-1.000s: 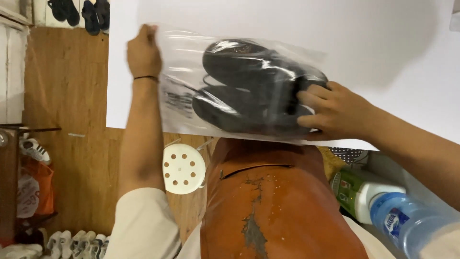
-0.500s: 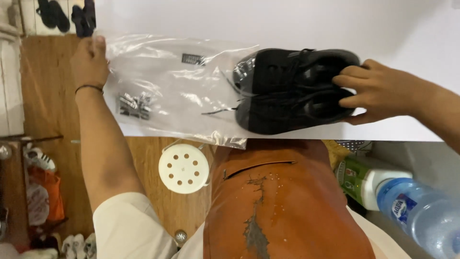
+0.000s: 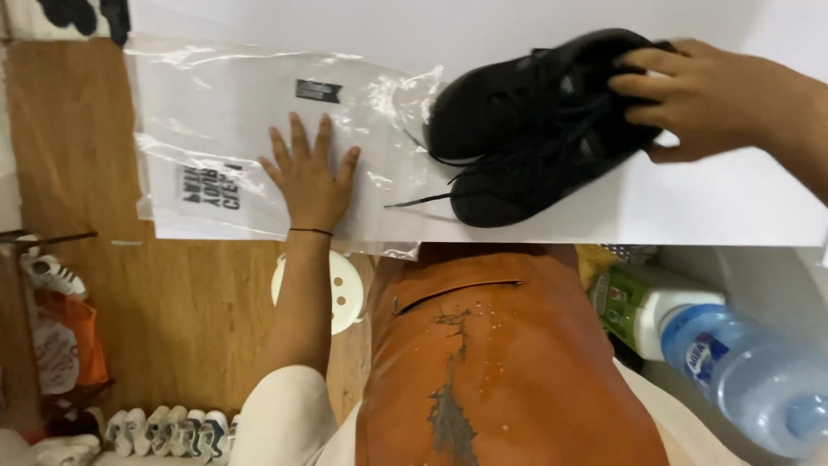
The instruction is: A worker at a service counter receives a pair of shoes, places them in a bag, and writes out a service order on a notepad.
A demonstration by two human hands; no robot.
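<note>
The left hand (image 3: 309,179) lies flat and open, palm down, fingers spread, pressing on a clear plastic bag (image 3: 250,138) that is spread across the white bench (image 3: 690,207). A thin dark band circles that wrist, and the forearm runs straight back toward the person's body, ending in a pale sleeve. The bag lies flattened, its left edge overhanging the bench's end, with a small dark label near its top and some printed lettering at its lower left. The right hand (image 3: 699,99) reaches in from the right, arm bent across the bench, its fingers curled over the top of a pair of black shoes (image 3: 535,129) and gripping them together. The shoes rest on the bench just beside the bag's open mouth, outside it, with loose black laces trailing over the crinkled plastic edge. Between the person and the bench sits a worn orange leather surface (image 3: 500,362), cracked and flaking down its middle. Below the bench on the wooden floor (image 3: 172,302) stands a round white stool (image 3: 343,289), partly hidden by the left forearm. To the right, a green and white bottle (image 3: 642,306) lies next to a blue-tinted water bottle (image 3: 750,380). Small white shoes (image 3: 164,427) line up at the lower left.
</note>
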